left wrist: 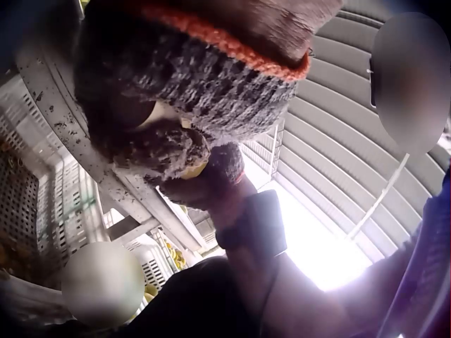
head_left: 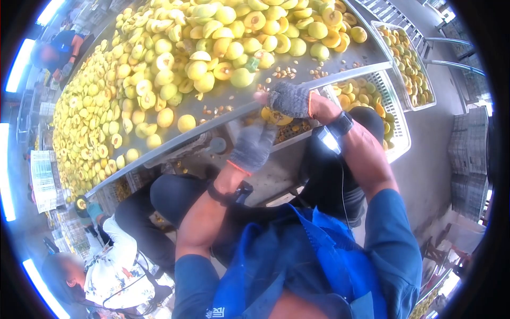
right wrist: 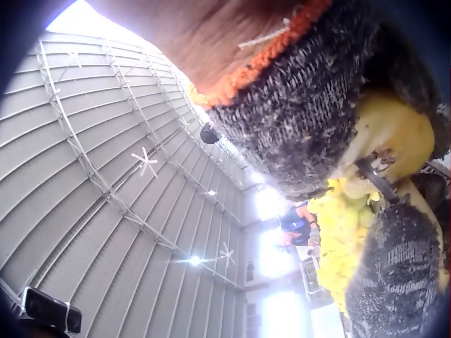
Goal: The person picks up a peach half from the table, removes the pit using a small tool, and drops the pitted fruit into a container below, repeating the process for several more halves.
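Note:
Both hands wear grey knit gloves with orange cuffs and meet just off the table's front edge. My left hand [head_left: 252, 146] grips a yellow peach [head_left: 275, 116] from the near side. My right hand [head_left: 289, 99] curls over the same peach from above and the right. The right wrist view shows the peach [right wrist: 398, 137] split, its pale cut face turned toward the left glove [right wrist: 394, 274]. A thin dark strip of a tool [right wrist: 377, 182] crosses that cut face; I cannot tell which hand holds it. Gloves cover much of the peach in the left wrist view.
A heap of yellow peaches [head_left: 159, 64], whole and halved, covers the metal table, with pits [head_left: 279, 72] scattered near its raised edge [head_left: 175, 141]. White crates [head_left: 396, 114] of peaches stand at the right. Another person [head_left: 114, 260] sits at the left; one more works across the table.

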Tool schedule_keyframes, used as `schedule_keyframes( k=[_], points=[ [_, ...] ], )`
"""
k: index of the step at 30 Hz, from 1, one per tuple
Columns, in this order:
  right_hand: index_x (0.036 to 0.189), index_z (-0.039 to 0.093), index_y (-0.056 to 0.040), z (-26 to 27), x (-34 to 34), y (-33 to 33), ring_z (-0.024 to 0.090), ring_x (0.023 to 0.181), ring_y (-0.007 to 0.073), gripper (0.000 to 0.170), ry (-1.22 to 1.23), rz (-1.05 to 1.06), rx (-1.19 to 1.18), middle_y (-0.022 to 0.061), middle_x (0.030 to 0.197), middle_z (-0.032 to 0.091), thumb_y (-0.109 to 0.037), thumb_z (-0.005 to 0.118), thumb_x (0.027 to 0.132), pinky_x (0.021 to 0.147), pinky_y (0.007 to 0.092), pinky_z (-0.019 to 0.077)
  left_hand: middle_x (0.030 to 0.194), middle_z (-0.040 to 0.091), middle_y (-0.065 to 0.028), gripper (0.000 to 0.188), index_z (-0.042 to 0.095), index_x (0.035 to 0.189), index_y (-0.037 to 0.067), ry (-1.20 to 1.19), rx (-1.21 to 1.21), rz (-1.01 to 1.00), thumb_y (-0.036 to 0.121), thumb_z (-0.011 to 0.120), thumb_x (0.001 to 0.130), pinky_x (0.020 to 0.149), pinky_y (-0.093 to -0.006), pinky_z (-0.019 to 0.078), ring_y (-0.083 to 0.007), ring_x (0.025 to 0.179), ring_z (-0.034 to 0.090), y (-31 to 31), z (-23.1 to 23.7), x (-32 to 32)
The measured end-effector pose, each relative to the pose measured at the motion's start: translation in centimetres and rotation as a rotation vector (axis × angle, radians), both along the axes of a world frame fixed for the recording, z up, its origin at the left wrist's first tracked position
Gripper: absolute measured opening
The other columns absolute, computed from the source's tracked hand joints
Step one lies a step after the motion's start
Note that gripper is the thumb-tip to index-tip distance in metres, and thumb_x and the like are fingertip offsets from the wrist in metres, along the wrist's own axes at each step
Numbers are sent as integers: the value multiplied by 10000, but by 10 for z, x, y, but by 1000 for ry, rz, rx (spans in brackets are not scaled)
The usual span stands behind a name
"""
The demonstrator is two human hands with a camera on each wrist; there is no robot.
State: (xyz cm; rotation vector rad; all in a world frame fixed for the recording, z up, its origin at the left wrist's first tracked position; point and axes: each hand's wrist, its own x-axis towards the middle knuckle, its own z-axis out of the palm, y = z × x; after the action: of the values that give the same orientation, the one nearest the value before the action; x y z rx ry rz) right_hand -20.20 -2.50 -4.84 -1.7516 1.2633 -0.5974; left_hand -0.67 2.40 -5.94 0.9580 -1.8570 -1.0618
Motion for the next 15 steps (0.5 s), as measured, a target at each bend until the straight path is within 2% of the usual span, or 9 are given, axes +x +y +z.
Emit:
schedule_keyframes(
  k=[2,4,6,8,9,11,12,14,15],
  points=[
    [1284,586,-49,-1,-3,-7,604,1086,210,383,248,177,69,133,1232,609,-300,554,997,981,347,448,705,648,-213,265,663,917,-38,-18,49,-63,197,567,997,648,-459,483,-383,674,625,-3,-5,8],
    [1300,584,-50,2,2,-8,607,1078,218,395,312,158,126,130,1224,610,-302,548,998,983,348,452,699,651,-201,250,662,943,-31,-38,174,-128,194,567,995,638,-440,487,-358,664,627,-6,-12,16],
    [987,707,40,5,11,1,665,715,282,662,90,-96,71,173,775,707,-599,531,963,728,406,523,696,653,-193,238,665,944,-21,-8,412,-152,193,573,991,626,-425,488,-343,658,628,-4,-4,19],
    [1277,609,-60,-5,0,-3,652,918,241,401,253,108,95,137,1109,673,-340,565,994,843,380,520,689,651,-183,229,670,924,-9,39,759,-110,191,579,989,610,-413,486,-323,650,629,-4,23,18],
    [1336,597,-87,1,1,-3,648,938,232,387,261,118,141,132,1163,672,-285,573,1003,849,377,521,683,648,-175,227,674,910,-3,56,960,-65,188,580,988,602,-408,484,-307,644,631,-6,40,17],
    [1365,610,-118,14,6,-1,641,900,225,374,203,43,265,135,1158,684,-248,581,1016,811,381,525,667,635,-156,229,675,892,5,59,670,-66,190,582,990,587,-400,482,-277,628,628,-11,23,16],
    [1337,635,-123,21,10,0,638,840,227,353,135,-40,342,143,1099,698,-267,580,1020,766,388,528,657,626,-145,231,672,888,8,41,177,-110,194,583,992,581,-397,481,-262,619,624,-15,-24,18],
    [1122,681,-20,13,9,-2,663,812,257,503,143,11,221,169,929,704,-483,540,987,782,396,521,639,604,-128,234,666,884,12,-25,-323,-148,201,584,995,572,-394,480,-238,604,617,-13,-45,19],
    [1014,705,31,9,7,-3,676,797,271,651,148,34,160,182,844,707,-591,520,971,791,399,518,630,592,-122,235,662,883,13,-71,-332,-147,205,585,996,570,-393,480,-229,599,614,-10,-35,19]
  ],
)
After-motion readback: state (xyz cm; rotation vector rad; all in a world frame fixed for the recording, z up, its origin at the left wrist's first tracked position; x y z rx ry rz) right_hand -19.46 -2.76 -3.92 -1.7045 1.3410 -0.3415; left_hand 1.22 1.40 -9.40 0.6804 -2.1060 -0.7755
